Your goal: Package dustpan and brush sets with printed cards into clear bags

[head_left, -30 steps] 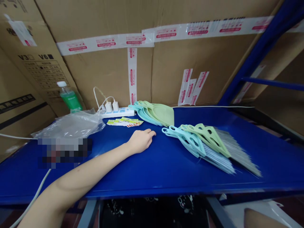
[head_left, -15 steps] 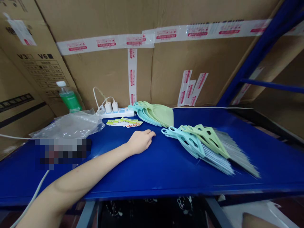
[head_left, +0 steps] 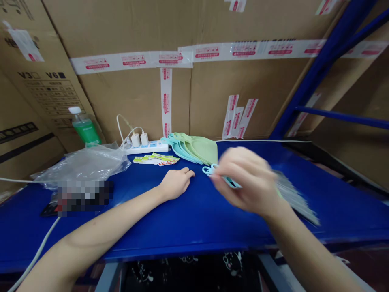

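Observation:
My left hand (head_left: 174, 184) rests palm down on the blue table, with loosely bent, slightly parted fingers and nothing visible in them. Over the pile of hand brushes, my right hand (head_left: 247, 178) is smeared by motion, so its grip cannot be made out. Light-blue brush handles (head_left: 207, 170) show at its fingertips; the rest of those brushes is hidden behind the hand. Grey bristles (head_left: 296, 198) stick out beyond my right wrist. Behind both hands lies a fanned stack of dustpans (head_left: 202, 150), light blue on the left and pale green on the right.
Label strips (head_left: 154, 159) lie before a white power strip (head_left: 152, 147) with plugged-in chargers. At left are a crumpled clear plastic bag (head_left: 88, 162), a green-liquid bottle (head_left: 86, 129) and a blurred-out item. Taped cardboard (head_left: 130, 97) walls the back; a blue metal post (head_left: 316, 77) rises at right.
My right arm has come in from the lower right, and its hand now covers much of the brush pile. My left hand stays in place on the table. The view has shifted slightly.

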The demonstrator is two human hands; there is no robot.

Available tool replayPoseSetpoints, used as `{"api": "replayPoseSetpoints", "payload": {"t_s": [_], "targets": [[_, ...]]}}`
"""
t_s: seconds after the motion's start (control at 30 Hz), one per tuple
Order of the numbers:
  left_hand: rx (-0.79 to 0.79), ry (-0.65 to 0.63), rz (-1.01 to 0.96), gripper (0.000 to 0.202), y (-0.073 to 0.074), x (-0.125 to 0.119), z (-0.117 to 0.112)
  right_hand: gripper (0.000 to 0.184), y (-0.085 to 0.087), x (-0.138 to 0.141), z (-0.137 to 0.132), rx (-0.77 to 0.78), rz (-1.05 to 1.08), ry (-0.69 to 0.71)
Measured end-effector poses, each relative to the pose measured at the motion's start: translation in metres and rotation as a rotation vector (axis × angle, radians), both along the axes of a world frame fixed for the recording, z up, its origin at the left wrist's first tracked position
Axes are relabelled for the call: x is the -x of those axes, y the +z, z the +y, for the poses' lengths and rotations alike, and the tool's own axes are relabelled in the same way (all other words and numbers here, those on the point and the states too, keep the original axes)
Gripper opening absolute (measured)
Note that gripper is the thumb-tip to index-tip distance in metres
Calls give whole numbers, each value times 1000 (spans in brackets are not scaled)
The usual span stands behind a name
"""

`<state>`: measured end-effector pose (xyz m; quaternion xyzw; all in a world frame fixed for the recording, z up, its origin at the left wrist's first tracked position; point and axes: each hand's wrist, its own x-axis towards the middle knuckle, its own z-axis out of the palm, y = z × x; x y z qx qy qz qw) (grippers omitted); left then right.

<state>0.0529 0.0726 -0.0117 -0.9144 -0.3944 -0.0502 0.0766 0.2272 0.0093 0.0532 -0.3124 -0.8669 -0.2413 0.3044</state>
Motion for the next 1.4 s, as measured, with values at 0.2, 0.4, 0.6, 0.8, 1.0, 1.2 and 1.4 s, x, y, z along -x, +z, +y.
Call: {"api": "replayPoseSetpoints", "payload": {"t_s": [0.2, 0.4, 0.6, 0.8, 1.0, 1.2, 1.4], "targets": [[0, 37, 79, 28, 3, -4, -1, 21, -12, 29, 41, 296, -205, -172], [18, 34, 126, 27, 5, -5, -6, 24, -34, 24, 47, 563, -194, -341], [21, 65, 152, 28, 4, -4, -8, 23, -37, 22, 47, 569, -168, -316], [21, 75, 160, 28, 5, -4, -9, 24, -38, 18, 48, 513, -166, -233], [23, 90, 162, 33, 5, -4, -9, 24, -40, 16, 52, 459, -123, -173], [27, 105, 158, 33, 6, -5, -9, 20, -41, 10, 56, 462, -81, -139], [31, 127, 160, 31, 10, -4, -7, 17, -40, 8, 57, 517, -77, -143]]}}
